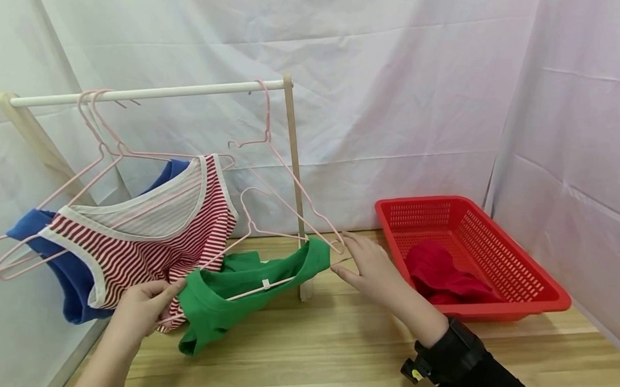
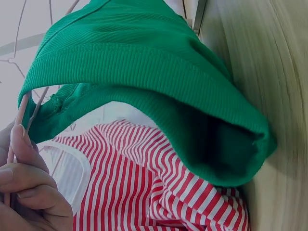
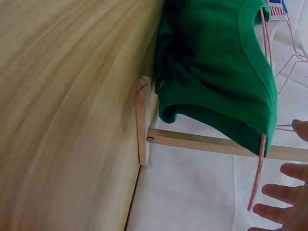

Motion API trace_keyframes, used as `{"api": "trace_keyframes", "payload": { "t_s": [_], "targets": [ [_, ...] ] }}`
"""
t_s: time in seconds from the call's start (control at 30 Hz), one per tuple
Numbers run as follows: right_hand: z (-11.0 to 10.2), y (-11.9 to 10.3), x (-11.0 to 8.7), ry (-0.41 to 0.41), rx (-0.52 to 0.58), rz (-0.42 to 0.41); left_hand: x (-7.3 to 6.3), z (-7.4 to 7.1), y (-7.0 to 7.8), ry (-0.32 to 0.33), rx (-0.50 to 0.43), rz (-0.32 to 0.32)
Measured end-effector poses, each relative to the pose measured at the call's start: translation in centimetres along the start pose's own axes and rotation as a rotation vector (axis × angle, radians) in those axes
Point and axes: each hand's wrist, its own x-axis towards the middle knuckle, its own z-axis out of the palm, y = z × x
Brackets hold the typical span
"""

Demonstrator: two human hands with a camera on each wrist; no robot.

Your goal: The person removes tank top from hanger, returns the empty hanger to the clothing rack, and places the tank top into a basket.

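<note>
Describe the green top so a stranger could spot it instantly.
On the wooden table stands a white-barred rack. Below its bar, the left hand pinches a pink hanger running through the green top. Unlike the striped top and blue garment, it's green, its hanger off the bar.

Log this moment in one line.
left hand: grips pink hanger; green top: on that hanger; right hand: near hanger's other end; red cloth: in basket

I could slide my right hand (image 1: 374, 265) low over the tabletop (image 1: 346, 340) between the green top (image 1: 211, 311) and red basket (image 1: 509, 308), but the hanging pink hanger (image 1: 268, 129) blocks the way leftward.
</note>
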Motion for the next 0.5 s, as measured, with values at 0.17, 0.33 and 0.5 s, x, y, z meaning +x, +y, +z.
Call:
{"api": "trace_keyframes", "payload": {
  "t_s": [0.17, 0.33, 0.5],
  "targets": [
    [0.4, 0.3, 0.0, -0.028, 0.019, 0.033, -0.1, 0.6, 0.1, -0.029, -0.026, -0.011],
    [0.4, 0.7, 0.1, -0.039, 0.097, 0.064, -0.1, 1.1, 0.4, -0.047, -0.035, -0.015],
    [0.0, 1.1, 0.0, -0.065, 0.159, 0.087, 0.0, 1.4, 0.8, -0.077, -0.030, -0.014]
  ]
}}
